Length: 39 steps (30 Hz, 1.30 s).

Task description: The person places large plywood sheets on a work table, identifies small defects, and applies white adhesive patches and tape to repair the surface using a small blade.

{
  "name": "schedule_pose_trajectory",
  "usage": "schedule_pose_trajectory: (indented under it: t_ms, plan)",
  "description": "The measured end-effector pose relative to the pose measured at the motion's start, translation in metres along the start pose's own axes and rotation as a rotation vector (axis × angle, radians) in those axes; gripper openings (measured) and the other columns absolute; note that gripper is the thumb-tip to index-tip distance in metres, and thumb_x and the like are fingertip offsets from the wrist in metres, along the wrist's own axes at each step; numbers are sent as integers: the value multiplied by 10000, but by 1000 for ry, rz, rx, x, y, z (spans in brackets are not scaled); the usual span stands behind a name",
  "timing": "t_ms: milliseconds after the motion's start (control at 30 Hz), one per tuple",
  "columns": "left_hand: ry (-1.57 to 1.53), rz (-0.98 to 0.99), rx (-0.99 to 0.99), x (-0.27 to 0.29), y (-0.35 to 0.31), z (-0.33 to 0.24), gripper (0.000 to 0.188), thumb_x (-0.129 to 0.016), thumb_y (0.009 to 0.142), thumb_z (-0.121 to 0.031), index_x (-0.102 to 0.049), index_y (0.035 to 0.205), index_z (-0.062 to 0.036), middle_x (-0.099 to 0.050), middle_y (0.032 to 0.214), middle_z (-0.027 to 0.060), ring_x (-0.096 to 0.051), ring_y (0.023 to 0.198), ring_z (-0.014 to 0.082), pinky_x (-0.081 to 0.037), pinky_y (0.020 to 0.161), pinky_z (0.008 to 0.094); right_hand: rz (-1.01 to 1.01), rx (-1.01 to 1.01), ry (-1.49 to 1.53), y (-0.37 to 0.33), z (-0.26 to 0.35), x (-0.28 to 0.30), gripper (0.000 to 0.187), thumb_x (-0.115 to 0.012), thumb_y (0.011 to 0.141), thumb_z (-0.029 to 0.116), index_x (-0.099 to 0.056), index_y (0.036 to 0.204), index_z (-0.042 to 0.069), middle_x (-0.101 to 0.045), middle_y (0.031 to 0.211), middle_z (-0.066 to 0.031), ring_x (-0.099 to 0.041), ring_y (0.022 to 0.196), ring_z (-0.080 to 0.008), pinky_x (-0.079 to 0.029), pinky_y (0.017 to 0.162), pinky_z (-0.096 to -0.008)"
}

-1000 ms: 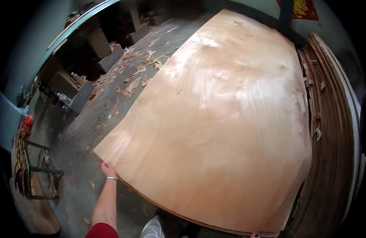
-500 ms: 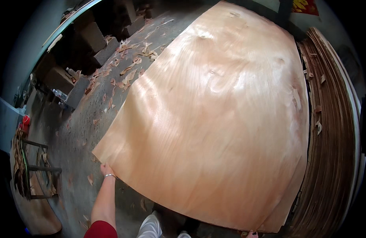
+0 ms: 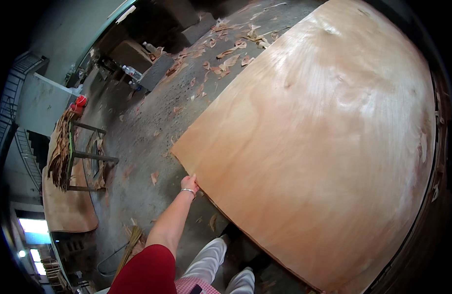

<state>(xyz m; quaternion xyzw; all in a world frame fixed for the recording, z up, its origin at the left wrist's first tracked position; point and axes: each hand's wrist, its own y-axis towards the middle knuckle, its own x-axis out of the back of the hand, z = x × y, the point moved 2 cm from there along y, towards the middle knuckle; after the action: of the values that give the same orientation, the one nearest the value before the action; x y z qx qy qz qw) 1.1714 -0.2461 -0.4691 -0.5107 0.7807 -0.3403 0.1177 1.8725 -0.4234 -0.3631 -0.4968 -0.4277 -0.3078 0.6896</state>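
A large sheet of pale wood veneer (image 3: 309, 161) fills the right half of the view, with a glossy, swirled grain. My left hand (image 3: 190, 183) is closed on its near edge, not far from the left corner; a silver bracelet circles the wrist. The left arm reaches out from a dark red sleeve. My right hand does not show in the view now. The sheet's near edge runs down to the lower right, past my feet.
Stacked veneer edges (image 3: 439, 181) stand along the right. Curled scraps (image 3: 231, 61) litter the floor at upper left, beside a plastic bottle (image 3: 132, 72). A metal-framed stand (image 3: 93, 156) is at left, next to another veneer sheet (image 3: 71, 206). A straw broom (image 3: 130, 247) lies near my arm.
My view has turned left, so the sheet and stack sit farther right. My left hand still grips the edge. My right hand, seen before at the near right edge, has left the view.
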Motion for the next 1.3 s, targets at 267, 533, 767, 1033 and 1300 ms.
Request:
schedule_pose_trajectory:
  t_ms: [267,533,767,1033,1300]
  plan:
    - [-22,48,-17,17,27,26,183,-543,838,-208,-499,871,-34,-570,743,97,-563,579,202,-464,449,319,92,-130,521,6,-4,-23,416,-553,791,249,-502,1111,-12,-592,1020,-107,-576,828,-232,-459,714,-332]
    - [-40,120,10,12,38,29,229,-421,898,-153,-427,1043,23,-533,1017,170,-557,915,308,-470,788,480,58,-143,438,36,-30,-31,384,-574,775,139,-501,1102,-47,-574,1028,-103,-540,900,-221,-412,820,-322]
    - [128,-58,12,8,25,16,272,-436,888,-184,-438,1052,32,-521,1072,172,-540,951,295,-459,744,433,98,-202,484,36,-33,-31,238,-550,765,146,-546,922,-33,-574,813,-69,-542,712,-180,-426,685,-278]
    - [1405,585,-1237,-71,-156,40,541,-494,823,-237,-310,1290,-33,-240,1349,216,-252,1234,369,-221,1001,473,-47,-134,959,51,-93,-43,346,-578,780,316,-568,947,13,-564,787,-34,-489,597,-133,-393,493,-264]
    - [1732,731,-784,-111,-121,62,566,-441,837,-382,-353,1281,-42,-159,1391,216,-171,1286,344,-173,1027,459,-412,-400,824,37,-165,21,445,-569,773,463,-535,713,24,-470,583,-35,-390,432,-150,-301,361,-293]
